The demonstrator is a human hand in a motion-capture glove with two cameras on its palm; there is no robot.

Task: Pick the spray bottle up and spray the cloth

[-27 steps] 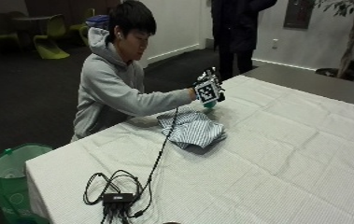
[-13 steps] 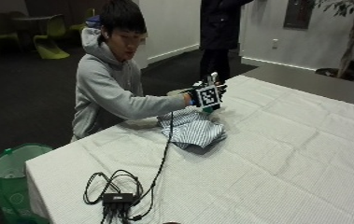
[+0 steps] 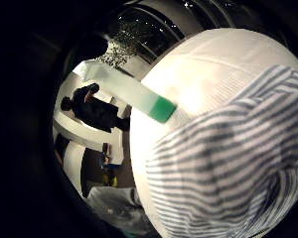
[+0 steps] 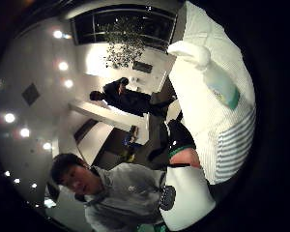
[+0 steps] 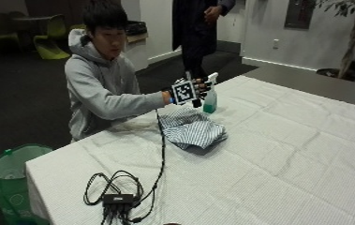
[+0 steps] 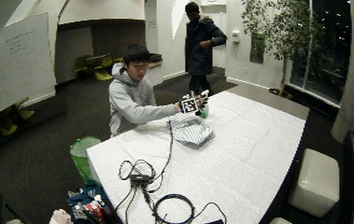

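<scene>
- My gloved right hand (image 5: 192,91) hung above the table (image 5: 289,154), just beside the spray bottle (image 5: 210,97); I couldn't tell its grip.
- The striped cloth (image 5: 192,132) lay crumpled nearby.

A big table (image 5: 301,154) has a white cover. A black box (image 5: 117,199) with loops of black wire lies near one corner. A green bin (image 5: 9,176) stands on the dark floor beside it. A leafy plant (image 5: 351,28) grows by the wall.
</scene>
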